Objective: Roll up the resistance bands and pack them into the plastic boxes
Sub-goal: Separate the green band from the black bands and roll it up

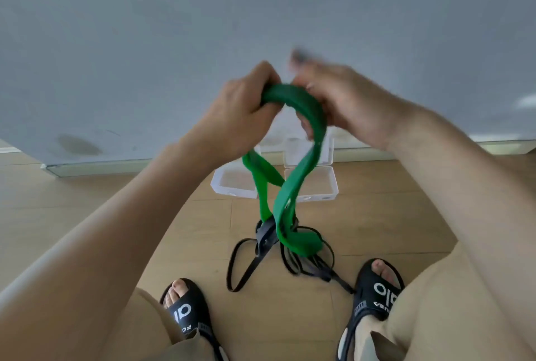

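Mid-frame, your left hand [246, 105] and right hand [342, 99] both clench the flat, rubbery green band [293, 186] — its loop sags over clear boxes [232, 183].

Resistance band [293, 189] in the hands: bright green, plain, no pattern made out. Bands [261, 256] on the floor: black. Plastic boxes [311, 183]: clear, colourless. Floor [87, 204]: light tan wood-plank pattern with thin seams. Wall [145, 41]: pale grey, one darker smudge low down. Sandals [377, 294]: black with white lettering. Trousers [435, 302]: beige.
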`<state>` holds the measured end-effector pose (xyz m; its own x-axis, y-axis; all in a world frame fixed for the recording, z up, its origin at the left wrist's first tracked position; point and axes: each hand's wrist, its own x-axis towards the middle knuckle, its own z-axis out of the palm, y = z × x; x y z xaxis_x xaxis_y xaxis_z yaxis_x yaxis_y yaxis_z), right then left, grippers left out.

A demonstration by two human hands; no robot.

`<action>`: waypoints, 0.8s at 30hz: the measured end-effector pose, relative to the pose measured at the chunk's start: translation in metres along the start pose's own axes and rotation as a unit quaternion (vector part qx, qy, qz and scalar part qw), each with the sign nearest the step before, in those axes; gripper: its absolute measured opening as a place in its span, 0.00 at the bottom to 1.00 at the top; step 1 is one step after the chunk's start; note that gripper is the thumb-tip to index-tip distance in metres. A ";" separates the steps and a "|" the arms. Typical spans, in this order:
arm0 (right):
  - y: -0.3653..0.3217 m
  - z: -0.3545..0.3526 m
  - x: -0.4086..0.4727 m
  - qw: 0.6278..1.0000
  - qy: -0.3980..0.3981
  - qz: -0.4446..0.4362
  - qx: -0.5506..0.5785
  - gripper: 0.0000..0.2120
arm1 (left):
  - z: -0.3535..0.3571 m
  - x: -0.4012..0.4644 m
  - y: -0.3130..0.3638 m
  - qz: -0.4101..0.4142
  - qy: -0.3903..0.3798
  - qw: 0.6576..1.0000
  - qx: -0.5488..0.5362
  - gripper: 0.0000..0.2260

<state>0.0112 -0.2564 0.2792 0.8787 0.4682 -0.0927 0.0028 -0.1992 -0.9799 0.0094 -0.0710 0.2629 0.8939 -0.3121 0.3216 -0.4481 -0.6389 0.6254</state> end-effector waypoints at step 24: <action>0.019 -0.005 -0.017 0.965 -0.205 0.152 0.066 0.24 | -0.011 -0.019 -0.010 -0.035 -0.027 0.988 -0.145 0.15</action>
<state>-0.0013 -0.2725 0.2627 0.5661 0.7121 -0.4153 -0.3104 -0.2826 -0.9076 -0.0033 -0.0513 0.2584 0.9184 -0.3165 0.2373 -0.3626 -0.4332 0.8251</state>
